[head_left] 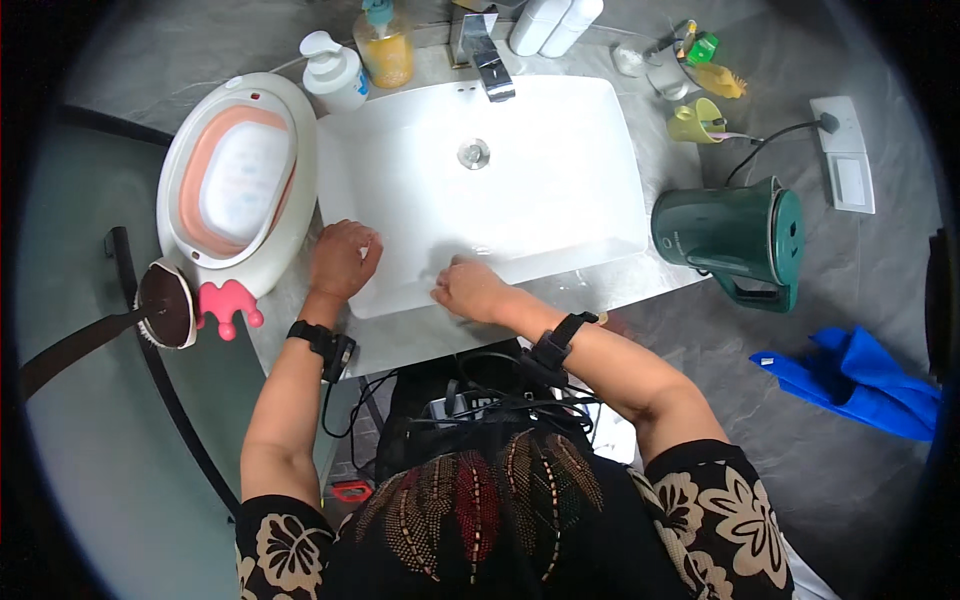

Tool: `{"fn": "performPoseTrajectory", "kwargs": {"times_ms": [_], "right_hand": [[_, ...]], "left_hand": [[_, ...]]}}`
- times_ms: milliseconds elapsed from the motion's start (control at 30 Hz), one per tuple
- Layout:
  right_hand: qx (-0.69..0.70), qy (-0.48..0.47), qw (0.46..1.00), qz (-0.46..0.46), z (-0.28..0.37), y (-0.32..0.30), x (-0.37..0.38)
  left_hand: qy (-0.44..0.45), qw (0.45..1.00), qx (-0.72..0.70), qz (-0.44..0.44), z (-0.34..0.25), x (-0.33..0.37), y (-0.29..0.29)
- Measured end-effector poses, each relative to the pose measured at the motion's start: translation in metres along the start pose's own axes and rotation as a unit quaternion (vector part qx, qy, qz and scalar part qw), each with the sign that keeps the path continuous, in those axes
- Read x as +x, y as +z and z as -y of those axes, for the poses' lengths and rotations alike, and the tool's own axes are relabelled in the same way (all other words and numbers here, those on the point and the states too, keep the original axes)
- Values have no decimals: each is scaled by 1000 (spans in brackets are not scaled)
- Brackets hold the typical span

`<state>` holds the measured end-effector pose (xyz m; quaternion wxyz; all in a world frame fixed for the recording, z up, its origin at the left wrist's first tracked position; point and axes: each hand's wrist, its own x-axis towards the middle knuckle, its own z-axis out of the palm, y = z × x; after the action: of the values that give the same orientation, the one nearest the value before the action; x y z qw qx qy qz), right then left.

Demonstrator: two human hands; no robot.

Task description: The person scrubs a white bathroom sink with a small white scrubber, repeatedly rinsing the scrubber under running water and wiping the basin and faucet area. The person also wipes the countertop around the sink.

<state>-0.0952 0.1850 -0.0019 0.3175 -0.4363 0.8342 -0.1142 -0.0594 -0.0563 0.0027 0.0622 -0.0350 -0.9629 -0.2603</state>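
My left hand [345,258] is closed at the left rim of the white rectangular sink [400,200], fingers curled and thumb along the side. Just inside the sink's near edge, my right hand [472,291] is also closed, knuckles up. Whatever either hand may hold is hidden beneath the fingers. Each wrist wears a black strap with a small device. A metal drain [473,153] sits in the basin, below the chrome faucet [490,70]. A faint shine, perhaps water, shows on the basin near my right hand.
Left of the sink lies a white and pink folding basin [240,180], with a dark-handled brush [168,305] and pink crown-shaped piece [230,306]. Pump bottles [335,75] stand behind. On the right are a green kettle [725,235], yellow cup [695,121] and blue cloth [860,385]. Cables hang below.
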Motion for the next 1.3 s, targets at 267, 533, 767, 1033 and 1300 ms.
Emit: {"fn": "performPoseTrajectory", "kwargs": {"times_ms": [267, 533, 767, 1033, 1300], "right_hand": [[-98, 87, 991, 37, -169, -19, -54], [88, 502, 756, -411, -248, -43, 58], [161, 402, 803, -409, -89, -47, 180], [-23, -13, 967, -252, -48, -29, 172], [259, 231, 767, -540, -89, -34, 217]], "left_hand": [[-63, 994, -77, 50, -13, 3, -13], [23, 996, -84, -36, -4, -9, -11], [7, 997, -75, -34, -2, -14, -12], [11, 998, -56, -21, -4, -10, -10], [28, 998, -54, -1, -9, -3, -8]]}}
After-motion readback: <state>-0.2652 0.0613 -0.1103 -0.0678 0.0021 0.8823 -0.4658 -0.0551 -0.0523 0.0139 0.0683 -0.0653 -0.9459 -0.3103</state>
